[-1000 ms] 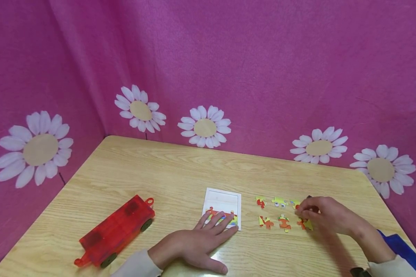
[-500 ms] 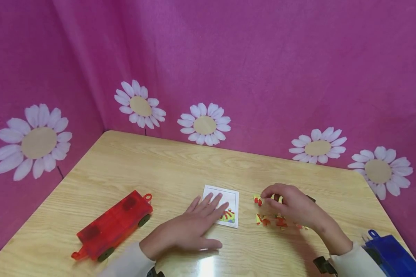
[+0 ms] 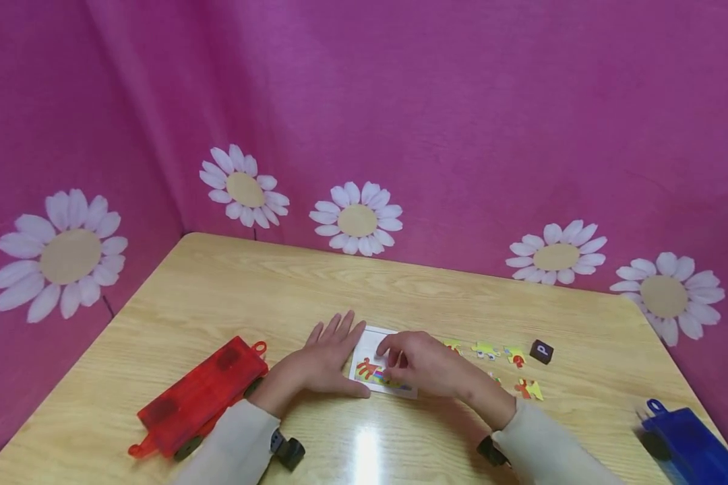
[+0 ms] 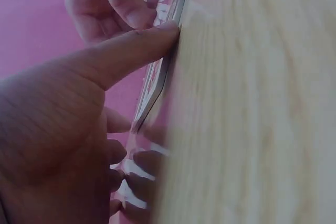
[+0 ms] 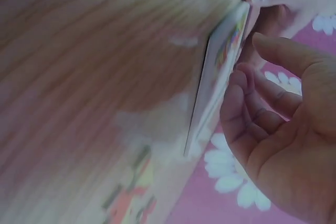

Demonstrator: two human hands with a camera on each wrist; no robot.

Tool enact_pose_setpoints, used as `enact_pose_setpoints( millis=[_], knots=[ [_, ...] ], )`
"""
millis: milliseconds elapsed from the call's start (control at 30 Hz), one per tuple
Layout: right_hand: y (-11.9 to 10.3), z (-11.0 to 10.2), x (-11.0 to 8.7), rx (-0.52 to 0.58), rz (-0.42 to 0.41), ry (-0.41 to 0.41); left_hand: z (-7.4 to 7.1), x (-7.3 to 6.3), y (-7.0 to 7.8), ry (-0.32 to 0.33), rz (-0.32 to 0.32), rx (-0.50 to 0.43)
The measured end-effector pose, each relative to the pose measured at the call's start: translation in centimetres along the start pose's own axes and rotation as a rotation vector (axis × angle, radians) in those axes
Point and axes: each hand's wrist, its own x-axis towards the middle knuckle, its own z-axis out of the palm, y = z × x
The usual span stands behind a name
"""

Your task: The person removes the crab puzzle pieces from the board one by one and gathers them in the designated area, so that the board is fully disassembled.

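A small white puzzle board (image 3: 376,333) lies on the table, with a red, yellow and purple picture along its near part. My left hand (image 3: 327,364) lies beside it, fingers straight and spread at the left edge, thumb (image 4: 152,38) touching the near edge. Over the board is my right hand (image 3: 421,364), fingers loosely bent. In the right wrist view a gap shows between that hand's thumb (image 5: 278,53) and fingers, with nothing between them. To the right lie several loose puzzle pieces (image 3: 485,350); my right forearm covers part of that group.
A black cube (image 3: 541,351) marked with a letter stands beside the pieces. A red toy wagon (image 3: 203,394) rests at the left, a blue one (image 3: 691,441) at the lower right. Pink flowered cloth (image 3: 449,135) rises behind the wooden table (image 3: 267,283).
My right hand has moved left from the loose pieces to over the board. My left hand has slid left, off the board's picture to its edge. The black cube has come into sight.
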Motion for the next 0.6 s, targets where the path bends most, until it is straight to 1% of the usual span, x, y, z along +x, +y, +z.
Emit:
enact_pose_setpoints(
  millis=[167,267,400,600],
  knots=[
    [-0.3,0.8,0.9,-0.022,-0.038,-0.031,0.1,-0.1,-0.3,-0.035,0.012,-0.033],
    [-0.3,0.9,1.1,-0.047,-0.032,-0.048,0.2,-0.2,-0.5,-0.039,0.018,-0.056],
    [-0.3,0.8,1.3,-0.073,-0.044,-0.068,0.3,-0.2,-0.6,-0.04,0.016,-0.06],
    [-0.2,0.8,1.3,-0.073,-0.078,-0.073,0.5,-0.1,-0.5,-0.037,0.021,-0.057]
  ],
)
